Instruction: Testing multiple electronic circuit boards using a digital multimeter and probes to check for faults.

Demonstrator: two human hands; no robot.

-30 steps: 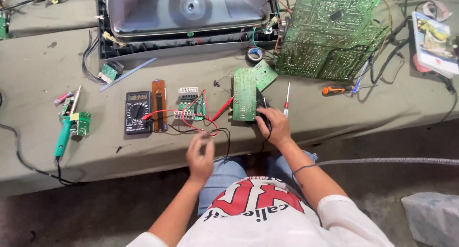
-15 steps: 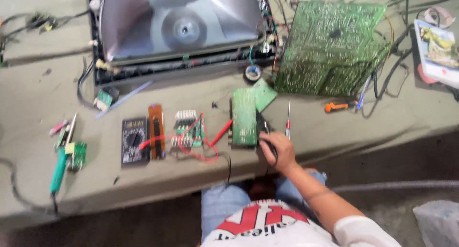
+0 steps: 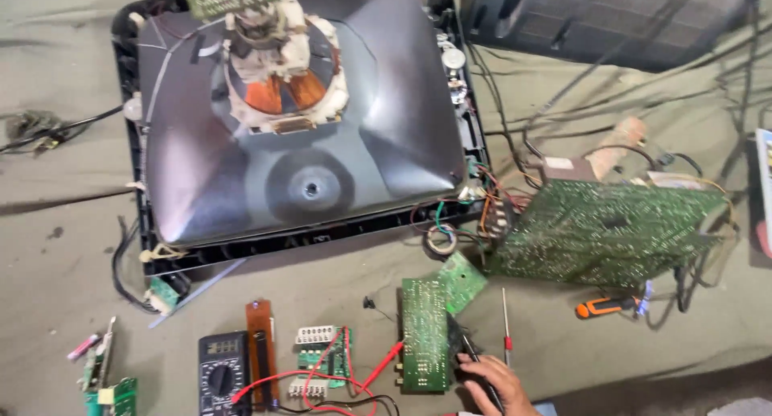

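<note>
My right hand (image 3: 492,382) is at the bottom edge, its fingers closed on a thin black probe (image 3: 470,348) whose tip touches the right edge of a narrow green circuit board (image 3: 424,334). A red probe (image 3: 384,362) lies against that board's left side, and its red lead runs to a black multimeter (image 3: 223,376). Between them sit a small green module (image 3: 320,358) and a brown strip (image 3: 259,353). My left hand is out of view.
A picture tube in a black frame (image 3: 301,118) fills the upper middle. A large green board (image 3: 603,232) with wires lies to the right, near an orange-handled screwdriver (image 3: 605,306), a thin screwdriver (image 3: 506,326), a tape roll (image 3: 441,240) and a small green board (image 3: 461,281).
The view has tilted up and moved closer to the table. My left hand has left the picture. My right hand stays at the narrow board with the black probe.
</note>
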